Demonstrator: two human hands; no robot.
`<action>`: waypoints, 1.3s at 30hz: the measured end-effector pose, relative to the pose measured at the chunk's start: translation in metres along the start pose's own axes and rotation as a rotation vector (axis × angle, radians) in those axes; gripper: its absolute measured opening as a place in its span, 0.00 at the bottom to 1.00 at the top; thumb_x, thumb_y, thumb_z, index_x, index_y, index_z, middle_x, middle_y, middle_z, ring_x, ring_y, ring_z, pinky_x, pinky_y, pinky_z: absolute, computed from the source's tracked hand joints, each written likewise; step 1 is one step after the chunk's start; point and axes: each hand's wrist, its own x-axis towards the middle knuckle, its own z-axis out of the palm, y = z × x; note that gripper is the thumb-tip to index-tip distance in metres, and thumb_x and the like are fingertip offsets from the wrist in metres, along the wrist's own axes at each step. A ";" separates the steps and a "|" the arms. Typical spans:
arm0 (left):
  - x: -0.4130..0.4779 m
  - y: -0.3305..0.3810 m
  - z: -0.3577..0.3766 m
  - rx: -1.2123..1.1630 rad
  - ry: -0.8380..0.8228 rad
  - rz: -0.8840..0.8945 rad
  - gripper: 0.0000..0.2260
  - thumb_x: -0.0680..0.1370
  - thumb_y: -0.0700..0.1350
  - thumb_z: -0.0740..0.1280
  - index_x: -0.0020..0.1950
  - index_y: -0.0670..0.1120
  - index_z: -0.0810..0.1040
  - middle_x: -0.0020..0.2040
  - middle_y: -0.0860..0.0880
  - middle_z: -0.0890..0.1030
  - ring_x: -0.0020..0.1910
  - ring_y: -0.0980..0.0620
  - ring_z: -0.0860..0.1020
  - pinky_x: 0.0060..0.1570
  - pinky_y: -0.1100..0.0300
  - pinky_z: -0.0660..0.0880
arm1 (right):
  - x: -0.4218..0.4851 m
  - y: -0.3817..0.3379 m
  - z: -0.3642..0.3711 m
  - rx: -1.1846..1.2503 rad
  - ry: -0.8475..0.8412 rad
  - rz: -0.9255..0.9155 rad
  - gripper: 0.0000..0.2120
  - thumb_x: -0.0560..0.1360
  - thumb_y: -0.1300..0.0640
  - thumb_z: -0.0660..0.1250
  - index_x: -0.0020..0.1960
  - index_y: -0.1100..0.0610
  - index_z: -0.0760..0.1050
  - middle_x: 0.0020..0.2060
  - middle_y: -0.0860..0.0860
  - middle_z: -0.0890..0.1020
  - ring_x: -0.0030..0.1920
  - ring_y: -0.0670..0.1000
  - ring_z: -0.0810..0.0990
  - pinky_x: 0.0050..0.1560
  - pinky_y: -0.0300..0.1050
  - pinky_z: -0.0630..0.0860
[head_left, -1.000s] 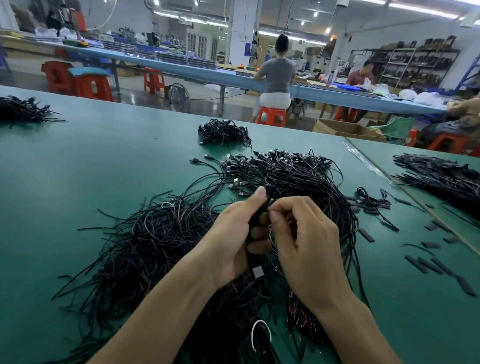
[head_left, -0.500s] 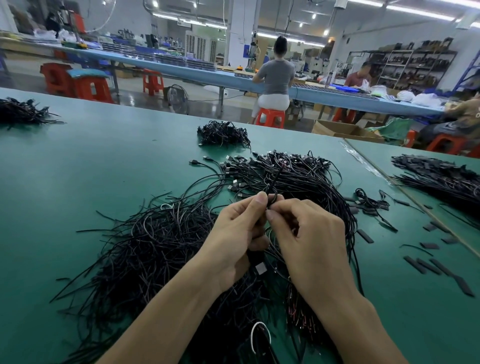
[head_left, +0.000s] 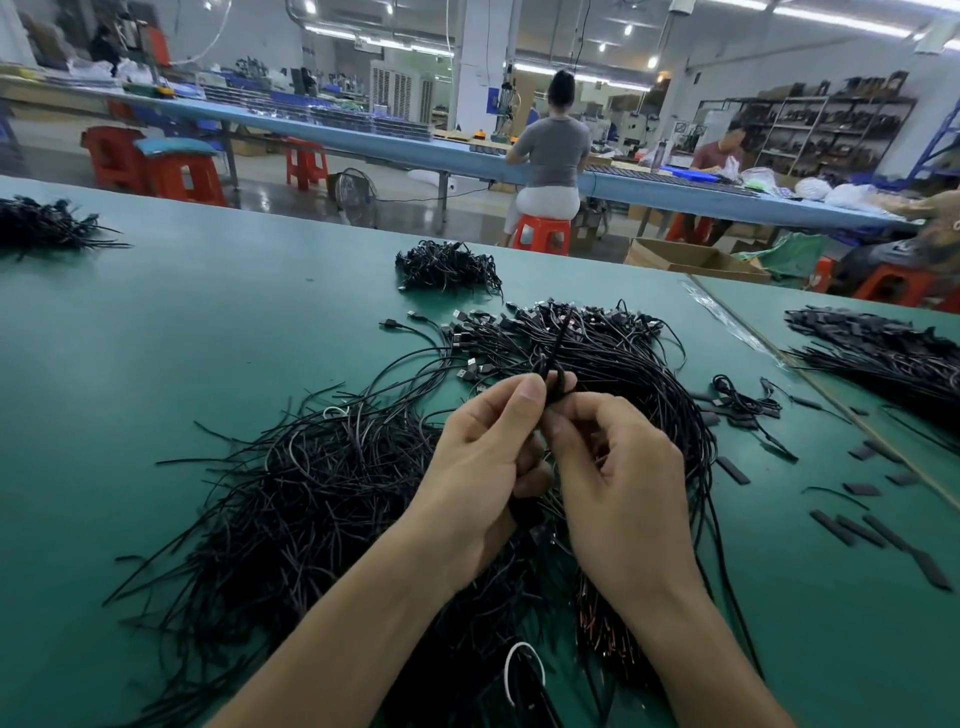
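Observation:
A big tangle of black USB cables (head_left: 613, 353) covers the middle of the green table (head_left: 156, 364). Over this heap my left hand (head_left: 483, 467) and my right hand (head_left: 618, 478) meet, fingertips together. Both pinch a thin black tie strip (head_left: 556, 348) that sticks up and away from the fingers. My left hand also holds a small dark bundle of cable below the fingers, mostly hidden by the palm. A looser spread of cut black wires (head_left: 311, 493) lies under my left forearm.
A small cable bundle (head_left: 447, 267) sits farther back, another (head_left: 47, 226) at the far left. Flat black strips (head_left: 862, 530) are scattered at the right, and a dark pile (head_left: 883, 353) lies on the neighbouring table. People sit on red stools at a long bench behind.
Both hands have risen slightly. The black strip, short between the fingertips a second ago, now stands out longer above them. The white-tipped plug below my left hand is hidden now.

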 end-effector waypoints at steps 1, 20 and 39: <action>-0.001 0.001 0.001 0.017 -0.002 0.004 0.16 0.73 0.58 0.67 0.52 0.50 0.86 0.28 0.53 0.65 0.28 0.56 0.62 0.26 0.62 0.63 | 0.000 -0.002 0.000 0.141 -0.035 0.065 0.07 0.80 0.60 0.66 0.45 0.54 0.80 0.36 0.47 0.83 0.35 0.41 0.82 0.34 0.31 0.75; 0.009 0.008 -0.032 0.611 -0.009 0.238 0.17 0.63 0.58 0.81 0.47 0.63 0.78 0.38 0.57 0.73 0.36 0.58 0.70 0.37 0.67 0.69 | 0.007 0.011 -0.014 0.384 -0.098 0.091 0.09 0.79 0.62 0.66 0.42 0.53 0.80 0.30 0.41 0.78 0.30 0.39 0.73 0.33 0.30 0.70; 0.001 0.012 -0.022 0.449 -0.143 0.292 0.11 0.80 0.43 0.60 0.51 0.50 0.82 0.45 0.45 0.87 0.52 0.48 0.84 0.59 0.57 0.76 | 0.002 0.034 -0.013 0.086 -0.201 0.064 0.08 0.79 0.62 0.68 0.48 0.51 0.82 0.35 0.45 0.83 0.34 0.43 0.78 0.35 0.36 0.73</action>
